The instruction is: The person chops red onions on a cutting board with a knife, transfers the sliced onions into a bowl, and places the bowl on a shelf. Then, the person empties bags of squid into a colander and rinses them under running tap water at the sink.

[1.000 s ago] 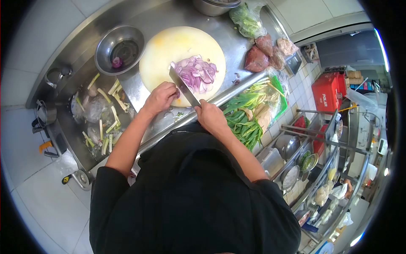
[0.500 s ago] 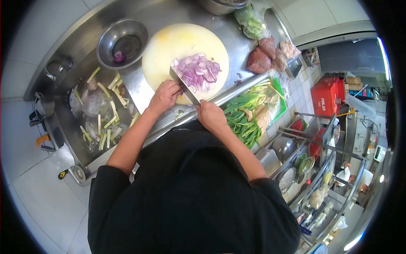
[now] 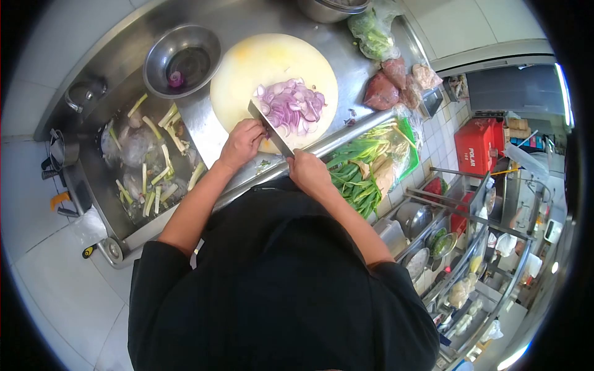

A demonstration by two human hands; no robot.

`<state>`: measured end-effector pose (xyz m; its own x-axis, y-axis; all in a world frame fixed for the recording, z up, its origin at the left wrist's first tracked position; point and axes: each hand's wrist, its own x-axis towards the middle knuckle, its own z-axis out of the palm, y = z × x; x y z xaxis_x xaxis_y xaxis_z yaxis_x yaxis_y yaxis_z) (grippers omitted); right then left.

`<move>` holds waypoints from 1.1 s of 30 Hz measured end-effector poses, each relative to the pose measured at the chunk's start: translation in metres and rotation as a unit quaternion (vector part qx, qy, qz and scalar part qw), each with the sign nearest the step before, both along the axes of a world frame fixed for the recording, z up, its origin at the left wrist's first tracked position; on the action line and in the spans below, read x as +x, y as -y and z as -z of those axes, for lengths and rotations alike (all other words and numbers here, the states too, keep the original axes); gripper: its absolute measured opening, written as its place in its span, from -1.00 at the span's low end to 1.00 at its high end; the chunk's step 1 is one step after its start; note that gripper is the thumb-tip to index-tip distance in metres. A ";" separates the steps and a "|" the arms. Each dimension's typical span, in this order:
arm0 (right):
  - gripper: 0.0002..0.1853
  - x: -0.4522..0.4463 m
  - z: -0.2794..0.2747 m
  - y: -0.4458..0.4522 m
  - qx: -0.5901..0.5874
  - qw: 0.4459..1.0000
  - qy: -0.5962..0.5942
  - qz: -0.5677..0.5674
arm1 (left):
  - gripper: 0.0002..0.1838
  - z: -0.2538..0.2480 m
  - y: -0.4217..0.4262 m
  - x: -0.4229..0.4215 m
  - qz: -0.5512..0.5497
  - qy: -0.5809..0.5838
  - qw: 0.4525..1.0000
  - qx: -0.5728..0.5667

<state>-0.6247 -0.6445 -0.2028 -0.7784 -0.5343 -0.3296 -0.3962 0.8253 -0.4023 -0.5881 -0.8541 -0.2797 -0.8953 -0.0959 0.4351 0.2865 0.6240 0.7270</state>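
Observation:
My right hand [image 3: 308, 170] is closed round the handle of a kitchen knife [image 3: 271, 128], whose broad blade slants up and left across the near side of a round cutting board [image 3: 238, 68]. Close against the blade, my left hand [image 3: 244, 143] has its fingers curled on a red onion piece that they mostly hide. Beyond the blade, a heap of sliced red onion [image 3: 294, 106] lies on the board. A steel bowl [image 3: 154, 65] stands left of the board with a purple onion piece [image 3: 176, 79] inside.
Left is a sink [image 3: 133, 232] holding cut pale stalks and plastic bags. Bagged meat [image 3: 380, 91] and bagged greens [image 3: 374, 34] lie on the counter's right. Leafy greens [image 3: 359, 179] sit below the counter edge, near a metal rack [image 3: 433, 204] and a red box [image 3: 475, 145].
The view has shifted slightly. Both hands and the knife keep nearly the same places at the board, and the onion heap looks unchanged.

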 end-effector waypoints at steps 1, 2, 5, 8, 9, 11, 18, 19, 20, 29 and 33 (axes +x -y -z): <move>-0.76 -0.003 0.000 0.000 -0.001 1.000 -0.002 -0.005 | -0.87 0.000 0.001 -0.001 -0.002 0.005 1.000 -0.005; -0.76 -0.004 -0.002 0.000 -0.002 1.000 -0.004 -0.008 | -0.86 0.000 0.001 0.001 -0.003 0.011 1.000 -0.011; -0.77 -0.005 -0.023 -0.005 -0.015 1.000 -0.009 -0.008 | -0.87 0.005 -0.001 -0.002 -0.007 0.005 1.000 0.000; -0.76 0.002 -0.023 -0.008 -0.009 1.000 0.009 -0.001 | -0.88 0.008 -0.001 0.003 -0.021 0.000 1.000 0.010; -0.75 0.003 -0.021 -0.008 -0.003 1.000 0.016 0.006 | -0.89 0.008 -0.001 0.003 -0.021 -0.003 1.000 0.010; -0.72 0.004 0.003 -0.004 -0.004 1.000 0.008 -0.006 | -0.89 0.008 0.000 0.006 -0.018 0.011 1.000 0.006; -0.64 -0.036 -0.014 0.008 -0.042 0.997 0.024 0.053 | -0.87 0.002 -0.001 -0.012 -0.020 0.015 1.000 -0.009; -0.63 -0.040 -0.019 0.006 -0.048 0.997 0.006 0.063 | -0.87 -0.005 0.002 -0.016 -0.024 0.024 0.999 -0.009; -0.60 -0.044 -0.022 0.005 -0.062 0.991 0.053 0.102 | -0.86 -0.014 0.009 -0.016 -0.041 0.043 0.998 -0.003; -0.58 -0.030 -0.008 0.007 -0.016 0.987 0.159 0.003 | -0.71 -0.014 0.197 -0.063 -0.343 0.178 0.918 -0.088; -0.57 -0.049 0.004 0.000 -0.015 0.990 0.124 0.068 | -0.63 0.026 0.237 -0.083 -0.306 0.353 0.861 -0.202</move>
<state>-0.6735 -0.6448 -0.2067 -0.7405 -0.4430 -0.5054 -0.1682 0.8502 -0.4988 -0.6713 -1.0914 -0.3060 -0.7867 -0.6111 -0.0874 -0.6088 0.7447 0.2734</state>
